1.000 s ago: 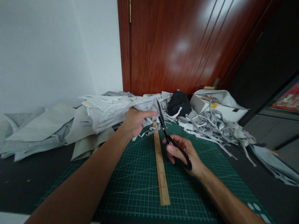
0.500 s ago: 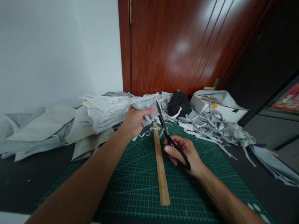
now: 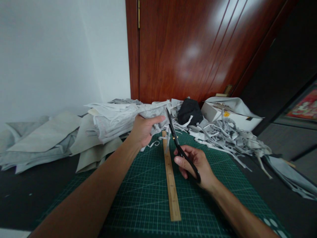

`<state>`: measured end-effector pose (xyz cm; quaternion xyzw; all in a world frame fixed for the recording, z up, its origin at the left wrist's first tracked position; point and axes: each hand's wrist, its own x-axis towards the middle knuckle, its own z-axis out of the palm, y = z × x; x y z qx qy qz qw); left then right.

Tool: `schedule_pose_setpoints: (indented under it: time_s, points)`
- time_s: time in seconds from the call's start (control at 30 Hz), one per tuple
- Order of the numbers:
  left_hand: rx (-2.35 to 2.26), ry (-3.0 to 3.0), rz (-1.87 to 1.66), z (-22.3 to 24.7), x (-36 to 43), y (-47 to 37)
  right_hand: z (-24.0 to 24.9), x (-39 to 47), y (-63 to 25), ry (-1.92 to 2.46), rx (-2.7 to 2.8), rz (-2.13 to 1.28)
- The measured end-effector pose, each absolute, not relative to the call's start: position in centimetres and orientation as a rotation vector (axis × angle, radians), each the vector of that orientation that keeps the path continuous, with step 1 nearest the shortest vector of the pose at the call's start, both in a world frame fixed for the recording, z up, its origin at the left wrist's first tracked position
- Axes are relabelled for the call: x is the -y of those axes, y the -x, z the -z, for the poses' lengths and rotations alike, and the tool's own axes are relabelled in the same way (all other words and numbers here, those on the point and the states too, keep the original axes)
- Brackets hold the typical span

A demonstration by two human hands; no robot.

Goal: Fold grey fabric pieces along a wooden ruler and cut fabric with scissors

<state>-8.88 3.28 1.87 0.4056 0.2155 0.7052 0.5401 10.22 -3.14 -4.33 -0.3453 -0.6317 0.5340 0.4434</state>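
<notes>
My left hand (image 3: 146,129) grips a grey-white piece of fabric (image 3: 160,110) with the thumb on top, beside a stack of pale cloth. In my right hand (image 3: 192,162) are black scissors (image 3: 176,140), their blades pointing up and away, slightly parted, at the fabric's right edge. A thin grey strip (image 3: 168,140) hangs by the blades above a wooden ruler (image 3: 171,185). The ruler lies lengthwise on a green cutting mat (image 3: 141,198).
Pale fabric sheets (image 3: 44,132) lie at the left. At the back are a black cloth bundle (image 3: 190,111) and a white box (image 3: 237,117). Tangled grey strips (image 3: 228,135) lie at the right. A brown door (image 3: 183,49) stands behind.
The thin strip by the blades has swung and now hangs longer and straighter over the ruler. Both hands have stayed nearly in place, with the same holds.
</notes>
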Motion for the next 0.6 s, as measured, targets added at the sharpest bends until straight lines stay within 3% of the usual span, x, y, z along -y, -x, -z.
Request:
schedule_pose_setpoints:
  time_s: [0.6]
  points:
    - [-0.543,-1.009,-1.58,-1.82,-2.88,8.71,4.28,3.2,-10.12,0.889,1.582,-1.275]
